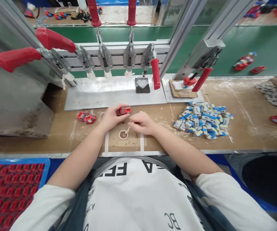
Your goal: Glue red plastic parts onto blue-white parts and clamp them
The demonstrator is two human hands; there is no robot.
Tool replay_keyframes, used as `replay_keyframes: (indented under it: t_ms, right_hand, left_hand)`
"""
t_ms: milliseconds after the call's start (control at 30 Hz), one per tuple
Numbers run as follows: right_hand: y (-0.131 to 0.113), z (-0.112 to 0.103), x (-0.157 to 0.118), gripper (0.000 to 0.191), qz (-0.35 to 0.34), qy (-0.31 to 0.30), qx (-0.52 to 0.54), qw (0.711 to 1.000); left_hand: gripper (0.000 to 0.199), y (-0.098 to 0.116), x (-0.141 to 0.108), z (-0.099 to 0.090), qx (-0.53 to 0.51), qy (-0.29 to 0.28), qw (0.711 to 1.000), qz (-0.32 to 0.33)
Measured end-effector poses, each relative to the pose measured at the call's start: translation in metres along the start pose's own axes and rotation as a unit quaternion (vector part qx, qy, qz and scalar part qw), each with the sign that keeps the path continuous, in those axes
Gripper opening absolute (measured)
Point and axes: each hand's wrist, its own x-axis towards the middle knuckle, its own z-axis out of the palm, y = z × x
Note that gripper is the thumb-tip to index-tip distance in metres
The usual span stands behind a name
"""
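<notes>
The left hand [113, 117] grips a red toy car [125, 110], probably light, stiff and best held by its sides; the right hand [143, 123] pinches a thin stick [127, 131].

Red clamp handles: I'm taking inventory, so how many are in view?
6: two handles left, two upright in the middle, one right of those, one farther right.

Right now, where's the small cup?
In the head view, the cup sits left of centre, between two white strips, at the tip of the stick in the right hand.
</notes>
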Motion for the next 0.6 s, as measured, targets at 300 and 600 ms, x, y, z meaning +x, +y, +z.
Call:
replay_keyframes:
  t_ms: [300,600]
  right_hand:
    - [0.012,-0.006,0.008,0.044,0.097,0.323,0.013,0.941]
    - [0.014,-0.006,0.011,0.046,0.110,0.267,-0.021,0.957]
  left_hand:
    - [0.051,-0.002,0.000,-0.005,0.044,-0.016,0.999,-0.008]
    - [0.053,-0.008,0.002,-0.004,0.034,-0.021,0.999,-0.009]
